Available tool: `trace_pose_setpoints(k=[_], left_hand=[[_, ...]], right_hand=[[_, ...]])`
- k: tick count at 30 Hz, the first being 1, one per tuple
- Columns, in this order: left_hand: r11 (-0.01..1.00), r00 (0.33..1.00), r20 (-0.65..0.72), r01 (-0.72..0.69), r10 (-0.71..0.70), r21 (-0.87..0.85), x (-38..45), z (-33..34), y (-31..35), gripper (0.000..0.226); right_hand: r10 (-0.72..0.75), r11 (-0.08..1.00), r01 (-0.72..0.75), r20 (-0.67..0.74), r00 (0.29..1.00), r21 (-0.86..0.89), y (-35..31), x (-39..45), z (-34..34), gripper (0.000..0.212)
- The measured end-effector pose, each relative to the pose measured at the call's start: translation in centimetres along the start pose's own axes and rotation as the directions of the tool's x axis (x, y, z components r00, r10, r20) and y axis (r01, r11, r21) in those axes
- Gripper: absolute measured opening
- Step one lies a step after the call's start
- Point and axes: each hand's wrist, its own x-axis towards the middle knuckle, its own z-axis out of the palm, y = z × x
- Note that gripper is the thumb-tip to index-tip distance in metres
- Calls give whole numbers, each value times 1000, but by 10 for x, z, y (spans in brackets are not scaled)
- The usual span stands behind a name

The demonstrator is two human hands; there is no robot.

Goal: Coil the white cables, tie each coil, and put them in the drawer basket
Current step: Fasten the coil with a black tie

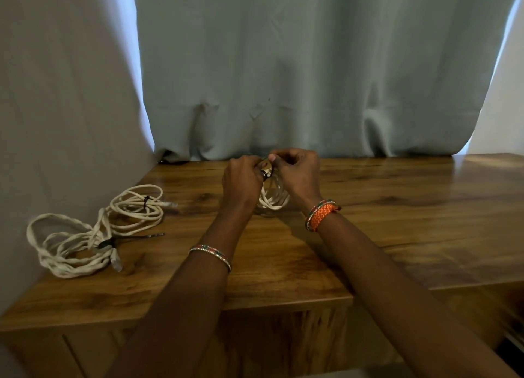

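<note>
- Both hands together near the middle of the back edge of the glossy wood-grain table (397, 207), raised just above it: left hand (242, 179) and right hand (296, 173) with fingers curled, pinching a thin dark tie (266, 174) at the top of a small coil of white braided cable (273, 199).
- Coil hanging from that pinch between the two wrists, lowest loops at or just above the tabletop; actual contact impossible to tell.
- Two more coils of white braided cable near the left edge: far tied coil (136, 207) with a dark tie across its loops, near tied coil (71, 244) with a dark tie whose long tail lies out to the right. The two touching or overlapping where they meet.
- Drawer basket not in view; only the cabinet front below the near edge and a pale grey-blue curtain (312, 66) behind the back edge.
- Step in hand, as a judgement: fastening the tie on the third coil.
- To do it well: keep every loop gathered under the left fingers, so none slips out while the right fingers work the tie's free end.
- Snug the tie enough to hold the bundle, not so hard as to kink the cable.
- Likely slip: a stray loop escaping below the pinch, loosening the coil.
</note>
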Motion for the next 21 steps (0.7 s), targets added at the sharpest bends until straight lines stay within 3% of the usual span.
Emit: trace_pose_setpoints(k=[21], left_hand=[[996,999,19,-36,34,84,0,-3,6,22]], right_hand=[[-49,999,49,15,999,-24,0,-1,1,8]])
